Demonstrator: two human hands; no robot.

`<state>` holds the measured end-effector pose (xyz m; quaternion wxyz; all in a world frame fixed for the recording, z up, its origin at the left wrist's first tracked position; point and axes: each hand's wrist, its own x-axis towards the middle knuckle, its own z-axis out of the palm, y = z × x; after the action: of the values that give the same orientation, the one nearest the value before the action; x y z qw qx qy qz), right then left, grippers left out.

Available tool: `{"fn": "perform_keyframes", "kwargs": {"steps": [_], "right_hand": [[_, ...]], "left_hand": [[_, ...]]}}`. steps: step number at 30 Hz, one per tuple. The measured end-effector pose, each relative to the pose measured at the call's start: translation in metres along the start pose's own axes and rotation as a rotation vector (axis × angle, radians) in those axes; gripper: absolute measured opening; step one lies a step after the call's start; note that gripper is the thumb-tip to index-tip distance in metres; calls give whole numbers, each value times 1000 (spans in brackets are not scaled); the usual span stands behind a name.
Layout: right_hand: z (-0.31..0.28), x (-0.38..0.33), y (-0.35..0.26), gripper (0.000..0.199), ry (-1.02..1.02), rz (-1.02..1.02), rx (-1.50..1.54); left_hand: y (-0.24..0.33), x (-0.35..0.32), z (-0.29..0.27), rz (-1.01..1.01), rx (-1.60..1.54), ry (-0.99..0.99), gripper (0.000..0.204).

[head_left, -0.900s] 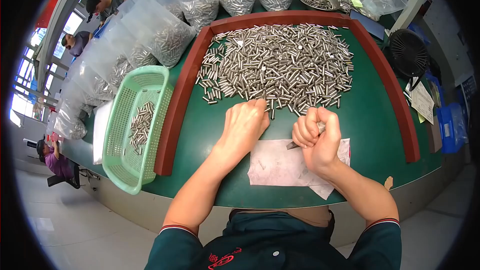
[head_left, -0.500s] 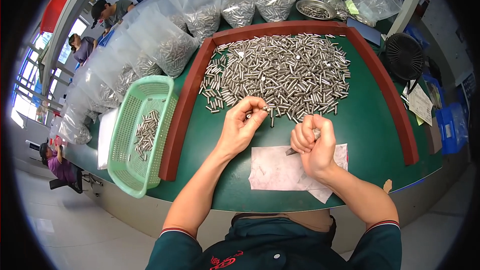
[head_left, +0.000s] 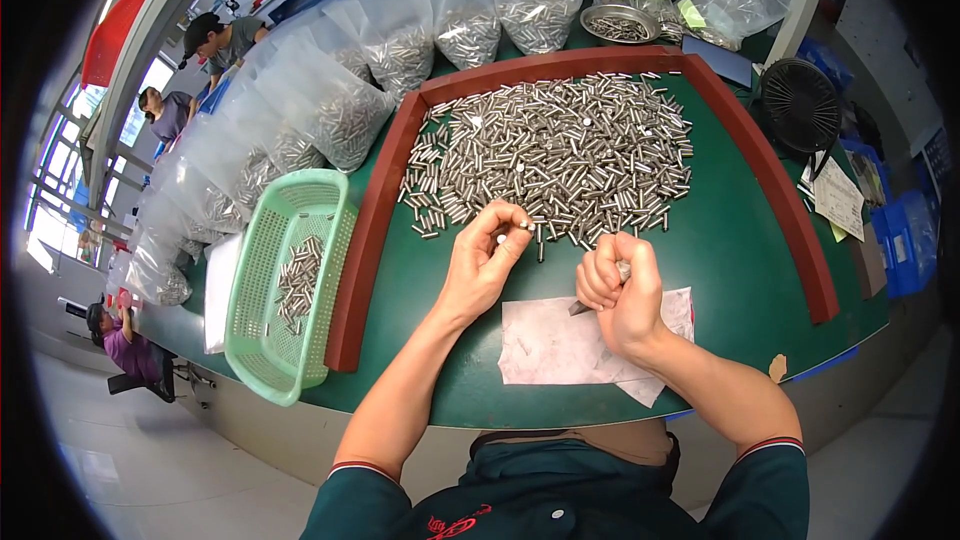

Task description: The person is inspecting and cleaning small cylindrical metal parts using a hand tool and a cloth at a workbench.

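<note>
— Look across a green tabletop [head_left: 760, 270] in a pale-floored workshop [head_left: 150, 460]. Gripping what?
— Pinching metal pins [head_left: 527, 226] between thumb and fingertips of the left hand [head_left: 487, 258], at the near edge of a loose pin heap [head_left: 555, 155]. With the right hand [head_left: 622, 290], clenching a dark-tipped object [head_left: 579, 308] over a stained white sheet [head_left: 545, 345].
— Any room to move?
— Bare green right of the heap and toward the near table edge; fenced left, back and right by a red-brown rail [head_left: 372, 230].
— And in the way?
— Outside the left rail, a perforated green basket [head_left: 243, 325]; farther out, clear bags [head_left: 350, 120] of pins and a steel bowl [head_left: 622, 40]; right, a black fan [head_left: 800, 105].
</note>
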<state>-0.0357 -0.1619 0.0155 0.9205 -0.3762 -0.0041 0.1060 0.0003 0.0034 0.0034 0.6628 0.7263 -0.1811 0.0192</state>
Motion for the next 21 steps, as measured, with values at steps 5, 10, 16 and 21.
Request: {"fn": "perform_keyframes", "kwargs": {"steps": [5,10,16,21], "right_hand": [[-1,0,-1,35,4,3,-2],[0,1,-1,36,10,8,-4],[-1,2,0,37,9,16,11],[-1,2,1,37,6,6,-2]], "left_hand": [[7,-1,1,-343,-677,-92,10],[11,-2,1,-485,-829,-148,14],[12,-3,-2,-625,-772,-128,23],[7,-5,-5,-736,-867,-106,29]]}}
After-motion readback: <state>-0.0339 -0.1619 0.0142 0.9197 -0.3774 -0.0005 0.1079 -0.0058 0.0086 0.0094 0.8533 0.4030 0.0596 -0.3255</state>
